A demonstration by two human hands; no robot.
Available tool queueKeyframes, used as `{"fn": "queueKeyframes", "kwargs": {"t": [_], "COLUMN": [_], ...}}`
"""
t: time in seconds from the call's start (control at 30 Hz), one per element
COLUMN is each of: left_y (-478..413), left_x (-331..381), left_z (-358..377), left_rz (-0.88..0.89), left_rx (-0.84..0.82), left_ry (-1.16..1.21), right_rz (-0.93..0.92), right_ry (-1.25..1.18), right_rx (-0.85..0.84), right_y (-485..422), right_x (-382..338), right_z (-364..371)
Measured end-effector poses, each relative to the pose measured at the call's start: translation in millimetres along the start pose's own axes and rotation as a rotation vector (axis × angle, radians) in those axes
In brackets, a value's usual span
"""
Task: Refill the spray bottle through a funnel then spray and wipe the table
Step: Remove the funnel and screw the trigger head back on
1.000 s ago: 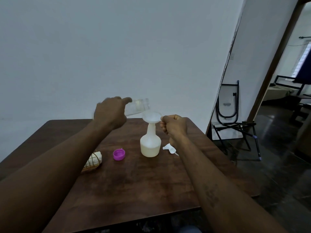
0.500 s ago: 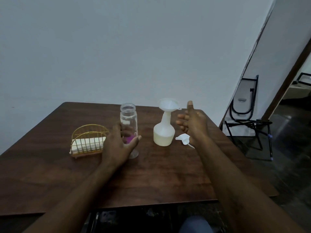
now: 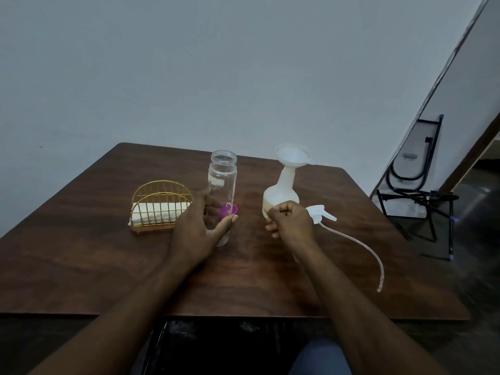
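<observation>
Landmark: spray bottle (image 3: 280,197), white, standing upright on the brown wooden table (image 3: 243,280), partly filled with pale liquid. A white funnel (image 3: 293,155) is seated in the neck of the spray bottle.

The clear bottle (image 3: 222,180) is stood upright to the left of the spray bottle, apart from it, with its mouth uncapped. Faint white print is seen on its side, too small to be read. A purple cap (image 3: 228,209) is seen through the clear bottle's wall, left of the spray bottle.

The left hand (image 3: 197,234) is wrapped around the lower part of the clear bottle, thumb on the side facing the spray bottle. The right hand (image 3: 290,221) is held just in front of the spray bottle's base, fingers loosely curled, nothing seen held. Contact with the spray bottle cannot be told.

The white spray head (image 3: 320,212) is lying just right of the spray bottle, its dip tube (image 3: 359,244) trailing away to the right and toward the near table edge.

Further left of the spray bottle, beyond the clear bottle, a gold wire holder (image 3: 162,194) is set with a folded white cloth (image 3: 159,213) inside. A black folded frame (image 3: 414,185) is leaned on the wall far right of the spray bottle.
</observation>
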State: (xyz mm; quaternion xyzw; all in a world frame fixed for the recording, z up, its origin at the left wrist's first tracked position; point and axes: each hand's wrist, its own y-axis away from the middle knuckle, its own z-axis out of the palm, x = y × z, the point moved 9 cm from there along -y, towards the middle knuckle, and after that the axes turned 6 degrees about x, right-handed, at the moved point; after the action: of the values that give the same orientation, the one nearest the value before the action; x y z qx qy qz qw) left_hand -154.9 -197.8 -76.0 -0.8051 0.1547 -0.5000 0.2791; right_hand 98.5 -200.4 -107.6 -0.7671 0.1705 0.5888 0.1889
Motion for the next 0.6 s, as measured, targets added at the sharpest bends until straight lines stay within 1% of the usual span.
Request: {"fn": "queueKeyframes", "kwargs": {"t": [0.13,0.3,0.37,0.4,0.5,0.53,0.6], "left_y": [0,2,4,5,16,21,31], "left_x": [-3,-7,-6,-2,28,38,53], "left_z": [-1,-2,-8,-13,-30,-33,-26], "left_rz": [-0.003,-0.012,-0.03,-0.001,0.228,0.293,0.4], "left_rx": [0.024,0.047,0.101,0.155,0.37,0.403,0.38], "left_ry": [-0.048,-0.101,-0.133,-0.149,-0.226,-0.235,-0.219], "right_rz": [-0.032,-0.039,-0.038,-0.038,-0.05,-0.056,-0.064], "right_ry": [0.05,0.079,0.065,0.052,-0.016,-0.057,-0.161], "right_rx": [0.005,0.035,0.062,0.076,0.118,0.128,0.143], "right_y": [5,7,5,3,-3,-5,-9], "right_x": [3,9,9,8,-1,-6,-17], "right_z": [10,4,-4,-9,-24,-29,-37]}}
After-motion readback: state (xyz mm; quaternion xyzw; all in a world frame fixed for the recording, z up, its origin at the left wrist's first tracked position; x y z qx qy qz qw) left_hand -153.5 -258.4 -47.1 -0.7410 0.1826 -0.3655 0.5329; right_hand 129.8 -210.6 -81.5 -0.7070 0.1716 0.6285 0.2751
